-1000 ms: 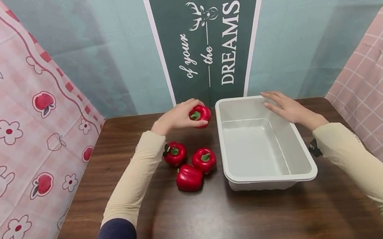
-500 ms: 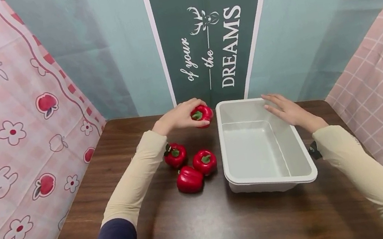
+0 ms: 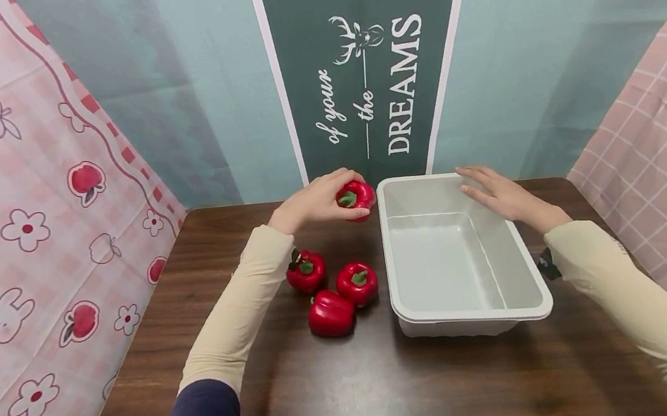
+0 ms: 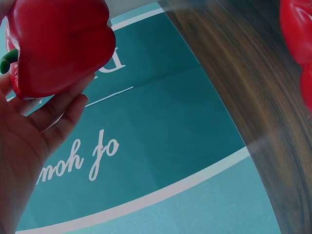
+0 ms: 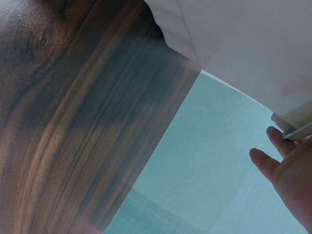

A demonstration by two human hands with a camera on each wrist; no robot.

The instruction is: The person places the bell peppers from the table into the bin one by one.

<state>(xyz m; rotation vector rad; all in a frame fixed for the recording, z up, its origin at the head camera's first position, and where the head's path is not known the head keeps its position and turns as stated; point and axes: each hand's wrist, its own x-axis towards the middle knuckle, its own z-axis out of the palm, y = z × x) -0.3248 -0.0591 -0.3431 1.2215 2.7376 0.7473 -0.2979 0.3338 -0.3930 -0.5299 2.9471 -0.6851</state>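
Teal cloth (image 3: pixel 207 97) hangs behind a wood-grain desk (image 3: pixel 335 394). Just beside the far left rim of a pale grey bin (image 3: pixel 439 264), the left hand (image 3: pixel 315 202) holds a red pepper (image 3: pixel 363 193), thumb and fingers curled round its body, stem beside the thumb. Its glossy skin looks stiff and somewhat slippery, probably light; the broad lobed sides seem the surest hold, the short stem a poor 1. The right hand (image 3: pixel 505 195) lies at the bin's far right rim, fingers fairly straight and slightly parted. Nearer the person sit 2 upright peppers, left (image 3: pixel 312 279) and right (image 3: pixel 364 295), and 1 tipped pepper (image 3: pixel 330 313).
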